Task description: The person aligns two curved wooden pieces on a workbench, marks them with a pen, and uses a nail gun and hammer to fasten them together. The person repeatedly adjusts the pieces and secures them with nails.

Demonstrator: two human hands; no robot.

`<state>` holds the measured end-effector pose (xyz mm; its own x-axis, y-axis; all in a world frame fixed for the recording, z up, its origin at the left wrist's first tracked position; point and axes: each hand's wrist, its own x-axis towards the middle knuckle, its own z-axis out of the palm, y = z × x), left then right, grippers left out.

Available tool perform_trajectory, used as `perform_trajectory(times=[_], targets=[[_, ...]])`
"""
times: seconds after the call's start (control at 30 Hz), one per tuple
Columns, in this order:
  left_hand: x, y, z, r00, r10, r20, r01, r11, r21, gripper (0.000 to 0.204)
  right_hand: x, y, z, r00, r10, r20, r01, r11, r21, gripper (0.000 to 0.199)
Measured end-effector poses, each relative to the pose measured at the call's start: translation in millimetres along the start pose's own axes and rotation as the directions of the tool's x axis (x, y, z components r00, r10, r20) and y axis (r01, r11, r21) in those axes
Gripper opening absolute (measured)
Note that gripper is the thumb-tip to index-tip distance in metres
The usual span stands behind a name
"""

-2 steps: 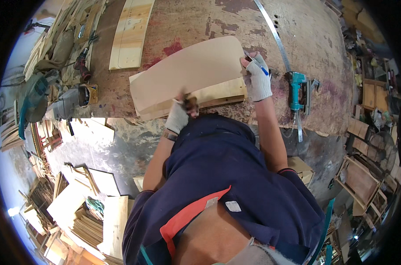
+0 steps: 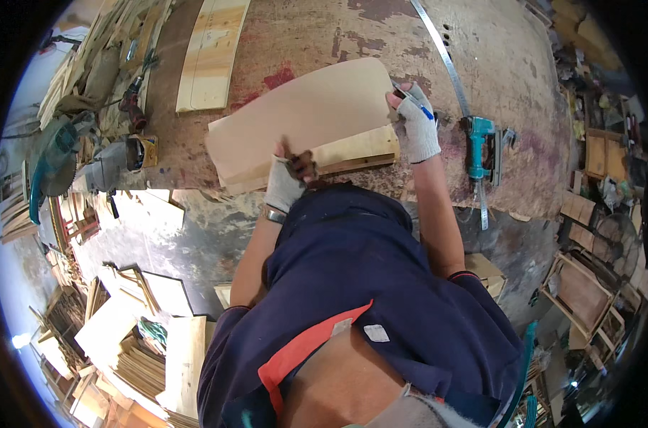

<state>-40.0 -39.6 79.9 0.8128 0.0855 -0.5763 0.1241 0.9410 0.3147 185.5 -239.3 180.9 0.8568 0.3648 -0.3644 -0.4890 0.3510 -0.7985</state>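
Note:
A thin tan curved panel point(image 2: 302, 110) lies at a slant on the workbench, over a pale wooden board point(image 2: 360, 146) whose near edge shows. My left hand point(image 2: 287, 178), in a white fingerless glove, is at the panel's near edge. Its fingers are apart, some partly curled and in shadow, with nothing seen in them. At the panel's right end, my right hand point(image 2: 415, 125) wears a similar glove and is closed on a pen point(image 2: 425, 111) with a blue part. The thumb and fingertips of that hand are against the panel's end.
A teal nail gun point(image 2: 479, 146) rests to the right, beside a long metal ruler point(image 2: 442, 57). Another pale board point(image 2: 213, 53) lies farther back on the worn bench point(image 2: 302, 36). At left are a circular saw point(image 2: 53, 167) and a drill point(image 2: 133, 103). Stacked wood point(image 2: 135, 367) stands below left.
My left hand has shifted slightly up and left along the panel's near edge. The panel's left end has moved a touch left. My right hand has barely moved.

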Motion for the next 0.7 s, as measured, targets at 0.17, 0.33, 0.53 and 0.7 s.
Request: perform_trajectory(times=[0.17, 0.33, 0.53, 0.7], targets=[[36, 51, 6, 0.940, 0.280, -0.196, -0.311, 0.939, -0.149, 0.055, 35, 11, -29, 0.988, -0.146, 0.046, 0.147, 0.989, -0.017, 0.020], [66, 84, -23, 0.869, 0.477, -0.131, -0.494, 0.856, -0.153, 0.052, 25, 51, -29, 0.984, -0.134, 0.116, 0.156, 0.963, -0.219, 0.040], [83, 78, -39, 0.867, 0.479, -0.139, -0.494, 0.863, -0.108, 0.050, 13, 134, -19, 0.908, 0.134, 0.396, 0.082, 0.871, -0.484, 0.025], [82, 79, -60, 0.920, 0.390, 0.041, -0.376, 0.907, -0.192, 0.055, 23, 160, -1, 0.869, -0.004, 0.494, 0.395, 0.606, -0.691, 0.018]])
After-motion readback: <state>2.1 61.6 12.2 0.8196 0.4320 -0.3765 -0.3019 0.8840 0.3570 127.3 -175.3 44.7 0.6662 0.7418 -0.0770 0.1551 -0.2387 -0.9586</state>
